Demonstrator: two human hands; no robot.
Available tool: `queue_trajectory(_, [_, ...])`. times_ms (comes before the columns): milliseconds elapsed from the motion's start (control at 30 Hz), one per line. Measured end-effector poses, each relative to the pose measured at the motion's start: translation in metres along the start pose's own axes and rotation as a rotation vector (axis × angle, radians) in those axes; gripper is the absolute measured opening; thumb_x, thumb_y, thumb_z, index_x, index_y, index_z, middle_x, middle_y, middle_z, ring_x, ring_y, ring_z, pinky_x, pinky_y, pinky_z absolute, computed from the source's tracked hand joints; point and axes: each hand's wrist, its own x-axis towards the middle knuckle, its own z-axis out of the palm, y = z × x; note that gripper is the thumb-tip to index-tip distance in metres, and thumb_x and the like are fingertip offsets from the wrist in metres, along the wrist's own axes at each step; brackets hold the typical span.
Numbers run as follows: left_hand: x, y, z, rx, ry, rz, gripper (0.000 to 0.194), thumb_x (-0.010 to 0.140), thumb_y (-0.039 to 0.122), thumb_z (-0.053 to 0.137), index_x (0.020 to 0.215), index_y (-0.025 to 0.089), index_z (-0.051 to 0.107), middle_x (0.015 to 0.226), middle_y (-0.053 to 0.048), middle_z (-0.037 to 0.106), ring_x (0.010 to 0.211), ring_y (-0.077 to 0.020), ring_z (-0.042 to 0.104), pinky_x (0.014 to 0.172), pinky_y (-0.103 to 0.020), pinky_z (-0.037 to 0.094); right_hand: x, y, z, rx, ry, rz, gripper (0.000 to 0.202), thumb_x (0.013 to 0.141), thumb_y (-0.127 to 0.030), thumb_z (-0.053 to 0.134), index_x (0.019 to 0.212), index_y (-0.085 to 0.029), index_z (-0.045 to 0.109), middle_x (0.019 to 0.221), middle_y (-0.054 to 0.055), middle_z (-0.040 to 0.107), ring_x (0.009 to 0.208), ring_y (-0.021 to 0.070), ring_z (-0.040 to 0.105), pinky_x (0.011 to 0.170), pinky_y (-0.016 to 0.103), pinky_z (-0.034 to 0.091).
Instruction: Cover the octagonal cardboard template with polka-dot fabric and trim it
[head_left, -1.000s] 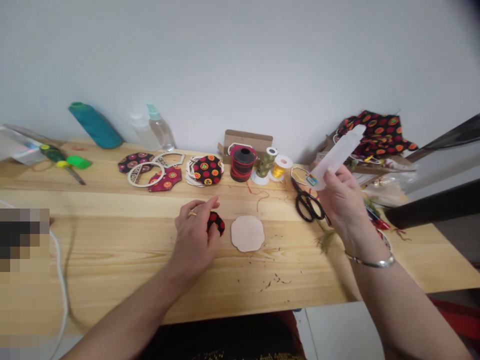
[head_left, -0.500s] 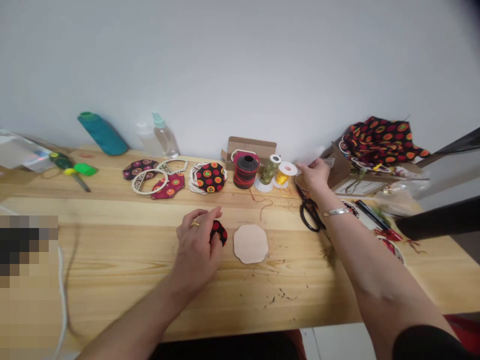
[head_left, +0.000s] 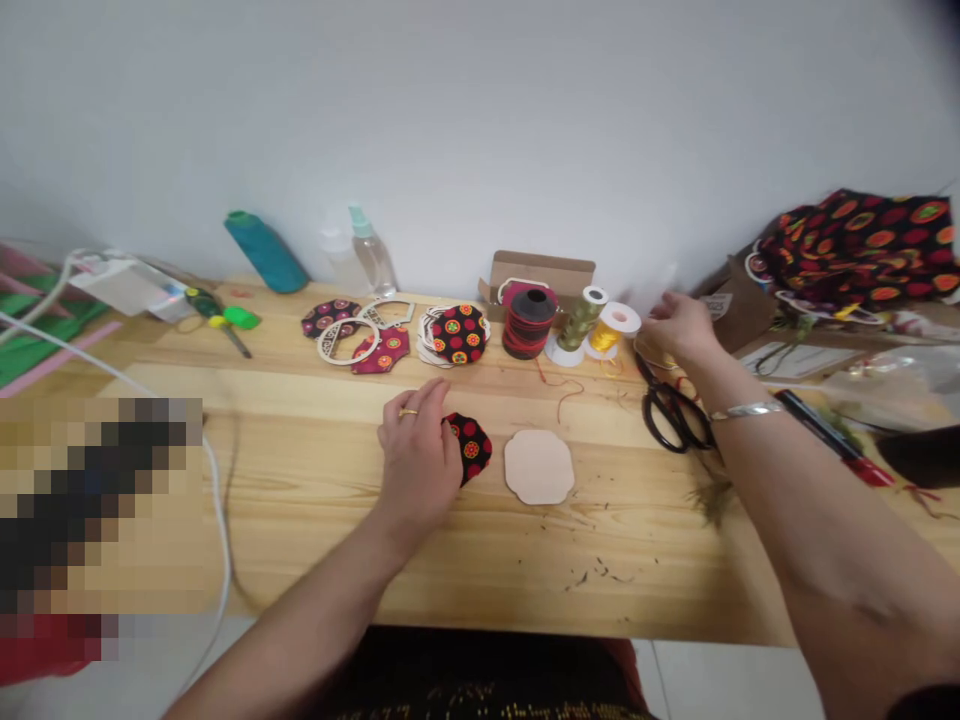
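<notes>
My left hand (head_left: 420, 450) is closed at the left edge of a black fabric-covered piece (head_left: 472, 448) with red and orange dots. To the right of this piece, a plain pale scalloped piece (head_left: 538, 467) lies flat on the wood. Near the wall, my right hand (head_left: 681, 328) has its fingers drawn together, just right of the yellow thread spool (head_left: 616, 325). What it grips is too faint to make out. Black-handled scissors (head_left: 671, 415) lie below that hand.
Along the back stand a teal thread cone (head_left: 266, 252), a spray bottle (head_left: 373, 260), stacked patterned pieces (head_left: 459, 335) and a red-and-black spool (head_left: 529, 325). Patterned cloth (head_left: 862, 240) fills a box at right. A white cable (head_left: 219, 510) hangs over the left side.
The view has swung left, so things sit further right. More of the dotted piece shows beside my left hand. My right hand is slightly further from the yellow spool.
</notes>
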Motion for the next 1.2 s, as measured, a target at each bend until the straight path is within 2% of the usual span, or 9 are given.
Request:
queue_trajectory(67, [0.003,-0.001,0.0,0.049,-0.017,-0.076,0.042,0.085,0.01,0.038,0.124,0.007,0.054,0.132,-0.017,0.057,0.119,-0.0347,0.044,0.095,-0.055,0.04,-0.015,-0.011,-0.016,-0.171,-0.031,0.047,0.02,0.063,-0.016,0.071,0.081,-0.009,0.068,0.077,0.015,0.069,0.076,0.0283,0.064,0.069,0.04,0.048])
queue_trajectory(167, [0.008,-0.002,-0.001,0.151,-0.059,-0.164,0.04,0.086,0.01,0.04,0.122,0.007,0.057,0.135,-0.018,0.055,0.122,-0.0371,0.042,0.093,-0.057,0.04,-0.054,-0.03,-0.036,-0.27,-0.025,-0.037,0.011,0.077,-0.021,0.058,0.075,-0.014,0.067,0.072,0.011,0.067,0.077,0.0256,0.062,0.073,0.038,0.044])
queue_trajectory(400, [0.013,-0.002,-0.007,0.269,-0.188,-0.18,0.026,0.088,0.02,0.047,0.104,0.011,0.066,0.136,-0.014,0.054,0.122,-0.0395,0.039,0.089,-0.058,0.043,-0.141,-0.062,-0.03,0.094,-0.143,-0.288,0.029,0.084,-0.035,0.047,0.06,-0.02,0.049,0.05,-0.002,0.046,0.05,0.013,0.044,0.051,0.025,0.033])
queue_trajectory(667, [0.011,-0.008,-0.005,0.263,-0.204,-0.127,0.02,0.087,0.022,0.049,0.094,0.017,0.067,0.125,-0.013,0.06,0.116,-0.0373,0.043,0.085,-0.053,0.043,-0.151,-0.051,-0.015,0.004,-0.148,-0.381,0.044,0.089,-0.04,0.041,0.051,-0.022,0.026,0.045,-0.005,0.027,0.042,0.0095,0.028,0.045,0.025,0.02])
queue_trajectory(867, [0.012,-0.007,-0.003,0.219,-0.217,-0.132,0.015,0.084,0.018,0.049,0.083,0.019,0.064,0.12,-0.012,0.061,0.113,-0.0373,0.047,0.083,-0.053,0.042,-0.153,-0.049,-0.013,0.02,-0.116,-0.437,0.048,0.09,-0.038,0.045,0.05,-0.021,0.025,0.045,-0.006,0.024,0.043,0.0088,0.024,0.046,0.026,0.019])
queue_trajectory(933, [0.011,-0.006,-0.004,0.103,-0.196,-0.105,0.013,0.084,0.018,0.049,0.083,0.019,0.061,0.12,-0.012,0.061,0.115,-0.0354,0.047,0.09,-0.054,0.04,-0.154,-0.049,-0.012,0.046,-0.151,-0.427,0.047,0.09,-0.037,0.046,0.049,-0.021,0.028,0.045,-0.006,0.026,0.044,0.0091,0.025,0.047,0.026,0.02])
queue_trajectory(1033, [0.009,-0.003,-0.005,-0.362,-0.232,-0.121,0.006,0.086,0.022,0.05,0.086,0.02,0.056,0.119,-0.009,0.063,0.11,-0.0265,0.056,0.093,-0.045,0.042,-0.154,-0.049,-0.011,0.192,-0.269,-0.384,0.039,0.089,-0.036,0.05,0.054,-0.019,0.047,0.049,-0.003,0.044,0.049,0.0104,0.038,0.051,0.025,0.031])
queue_trajectory(1133, [0.005,0.001,-0.006,-0.852,-0.36,-0.277,0.01,0.084,0.029,0.058,0.087,0.02,0.056,0.093,-0.003,0.068,0.086,-0.018,0.063,0.079,-0.032,0.048,-0.156,-0.053,-0.014,0.525,-0.528,-0.282,0.022,0.084,-0.038,0.06,0.092,-0.018,0.066,0.088,0.006,0.068,0.077,0.016,0.06,0.07,0.028,0.047])
queue_trajectory(1200, [0.003,0.006,-0.006,-1.065,-0.441,-0.391,0.014,0.081,0.03,0.064,0.087,0.02,0.058,0.078,0.001,0.065,0.073,-0.0145,0.061,0.07,-0.027,0.048,-0.159,-0.058,-0.016,0.746,-0.749,-0.195,0.041,0.079,-0.041,0.067,0.113,-0.019,0.063,0.11,0.011,0.067,0.098,0.0205,0.062,0.082,0.033,0.05])
